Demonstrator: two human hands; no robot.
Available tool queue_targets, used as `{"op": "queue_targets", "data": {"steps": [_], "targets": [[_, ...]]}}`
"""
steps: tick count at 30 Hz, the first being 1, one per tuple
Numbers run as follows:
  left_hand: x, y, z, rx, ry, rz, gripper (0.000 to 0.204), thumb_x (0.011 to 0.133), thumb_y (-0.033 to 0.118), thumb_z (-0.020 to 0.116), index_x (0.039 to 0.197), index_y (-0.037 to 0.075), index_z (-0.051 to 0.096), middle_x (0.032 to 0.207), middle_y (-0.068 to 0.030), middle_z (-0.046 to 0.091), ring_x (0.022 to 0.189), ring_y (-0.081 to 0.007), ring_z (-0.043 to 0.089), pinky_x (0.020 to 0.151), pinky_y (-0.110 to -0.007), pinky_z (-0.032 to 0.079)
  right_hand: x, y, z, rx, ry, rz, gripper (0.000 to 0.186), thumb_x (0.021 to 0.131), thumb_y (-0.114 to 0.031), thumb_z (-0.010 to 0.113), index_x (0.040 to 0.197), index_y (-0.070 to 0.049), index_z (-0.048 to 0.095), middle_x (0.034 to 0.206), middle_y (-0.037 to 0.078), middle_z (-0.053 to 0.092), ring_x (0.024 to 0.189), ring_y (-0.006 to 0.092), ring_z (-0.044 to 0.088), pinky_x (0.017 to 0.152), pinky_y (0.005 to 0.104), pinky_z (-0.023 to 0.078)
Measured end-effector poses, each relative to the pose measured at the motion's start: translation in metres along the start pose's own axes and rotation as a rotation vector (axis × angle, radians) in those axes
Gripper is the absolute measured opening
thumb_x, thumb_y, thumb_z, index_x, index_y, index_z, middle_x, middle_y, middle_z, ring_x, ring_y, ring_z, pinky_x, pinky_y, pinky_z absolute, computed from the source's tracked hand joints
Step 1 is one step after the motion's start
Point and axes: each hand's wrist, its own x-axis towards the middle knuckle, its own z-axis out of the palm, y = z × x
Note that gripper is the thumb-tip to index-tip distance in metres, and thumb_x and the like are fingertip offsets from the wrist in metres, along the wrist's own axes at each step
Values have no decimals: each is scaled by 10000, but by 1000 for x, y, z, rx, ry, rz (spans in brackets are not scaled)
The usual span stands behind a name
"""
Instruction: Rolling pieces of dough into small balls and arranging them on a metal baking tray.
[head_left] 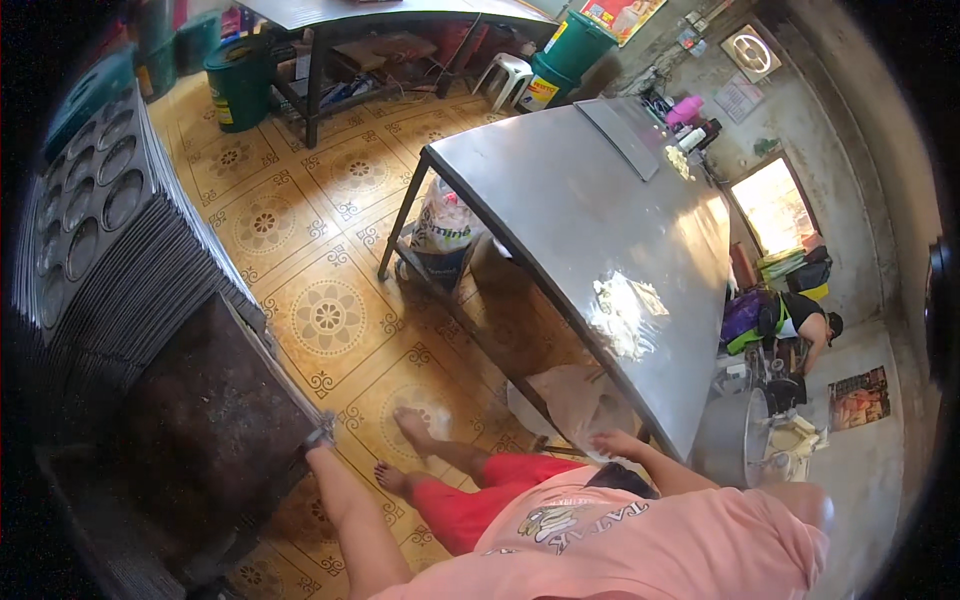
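My left hand [318, 438] is at the near corner of a dark, worn baking sheet [215, 400], its fingers closed on the edge. Beyond that sheet rises a tall stack of muffin pans [90, 200] with round cups. My right hand [615, 443] hangs low beside the metal table's leg, fingers loosely apart and holding nothing that I can see. Just beyond it, under the table, is a pale, whitish bag or tub [575, 400]; its exact kind is unclear.
The long metal table [520, 180] has pale dough scraps or flour [628, 315] on it. A filled sack [440, 225] stands underneath. Green buckets [238, 85] and a white stool [503, 78] are farther off. Another person [800, 320] bends beside a large metal bowl [735, 435] at right.
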Motion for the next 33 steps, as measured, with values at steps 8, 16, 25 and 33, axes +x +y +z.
{"op": "queue_targets", "data": {"steps": [8,16,25,33], "targets": [[-26,16,-9,-1614,-243,104,413,988,50,562,1387,-37,615,1335,-159,657,1240,-261,629,1053,-453,525,-6,-25,1,47,66,-85,499,1026,-446,661,1340,-63,716,1151,126,761,1002,237,727,828,395,589],[-166,168,96,-901,-465,-424,336,993,285,640,1264,86,649,1013,-73,685,926,-199,669,777,-371,550,-39,-250,22,194,134,-659,533,1079,-465,630,1391,-33,646,1377,140,671,1273,245,628,1085,389,492],[-105,8,48,-1205,686,-1147,780,847,267,828,1475,-78,520,1322,-238,709,1205,-293,704,937,-400,583,66,-253,-4,-47,-316,-595,420,1078,-376,673,1315,-28,673,1117,47,715,1021,146,669,860,296,523],[-2,-60,79,-1526,955,-788,863,825,415,872,1421,-59,465,1354,-264,672,1152,-395,718,919,-500,608,115,-142,-58,-147,-277,51,391,1033,-417,724,1247,-92,686,1034,37,733,838,124,674,699,284,549]]}}
